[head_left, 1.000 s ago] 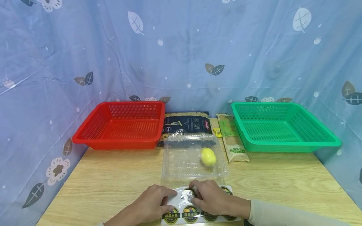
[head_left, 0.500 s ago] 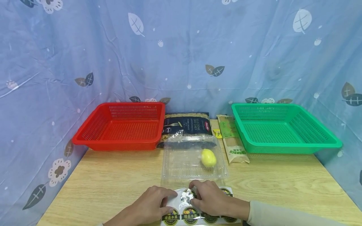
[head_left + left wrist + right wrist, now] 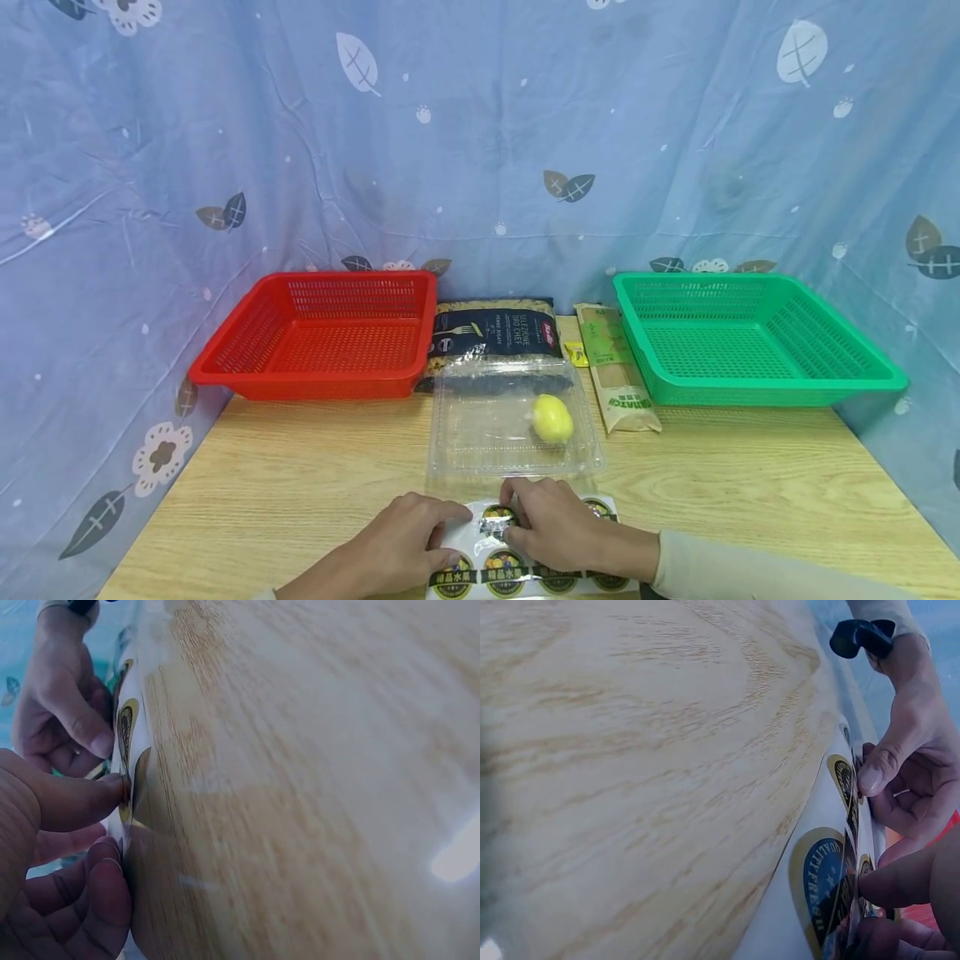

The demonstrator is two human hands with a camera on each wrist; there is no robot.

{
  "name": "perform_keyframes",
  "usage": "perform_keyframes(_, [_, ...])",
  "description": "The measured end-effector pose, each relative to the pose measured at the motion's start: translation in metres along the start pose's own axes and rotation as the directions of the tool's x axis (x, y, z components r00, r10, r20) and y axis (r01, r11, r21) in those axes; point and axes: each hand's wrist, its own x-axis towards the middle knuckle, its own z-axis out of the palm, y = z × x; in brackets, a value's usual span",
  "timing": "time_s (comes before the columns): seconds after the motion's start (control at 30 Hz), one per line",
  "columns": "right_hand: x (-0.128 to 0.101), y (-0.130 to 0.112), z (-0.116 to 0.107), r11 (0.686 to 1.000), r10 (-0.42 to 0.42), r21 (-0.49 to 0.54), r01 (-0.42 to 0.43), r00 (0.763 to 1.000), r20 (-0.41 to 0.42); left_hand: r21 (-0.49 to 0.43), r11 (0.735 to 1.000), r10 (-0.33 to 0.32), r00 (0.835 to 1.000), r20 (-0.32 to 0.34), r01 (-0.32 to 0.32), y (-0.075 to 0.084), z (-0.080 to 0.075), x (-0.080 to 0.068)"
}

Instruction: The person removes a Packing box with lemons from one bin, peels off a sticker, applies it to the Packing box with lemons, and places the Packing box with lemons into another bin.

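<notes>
A sheet of round fruit stickers lies at the table's near edge. My left hand holds its left end down, thumb on the sheet and fingers curled. My right hand picks at one sticker beside a silvery peeled patch, fingertips pinching its edge. The right wrist view shows a fingertip on a sticker of the sheet, with the left hand beyond. Just past the sheet sits a clear plastic box holding a lemon.
A red basket stands at the back left and a green basket at the back right. Between them lie a dark pasta pack, a spaghetti pack and a small yellow packet. Blue leaf-print cloth walls in the wooden table.
My right fingertips have crept a little over the silvery patch, which looks smaller. The left hand and everything else stay put.
</notes>
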Motion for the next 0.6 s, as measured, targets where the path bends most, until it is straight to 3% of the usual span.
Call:
perform_keyframes(0.37, [-0.0042, -0.0003, 0.0013, 0.995, -0.096, 0.014, 0.097, 0.994, -0.059, -0.014, 1.0, 0.022, 1.0, -0.002, -0.022, 0.0004, -0.0016, -0.0015])
perform_keyframes(0.6, [-0.0077, -0.0038, -0.0013, 0.991, -0.128, 0.017, 0.13, 0.987, -0.095, 0.038, 0.999, 0.0, 1.0, -0.014, 0.001, 0.0019, -0.0017, -0.0029])
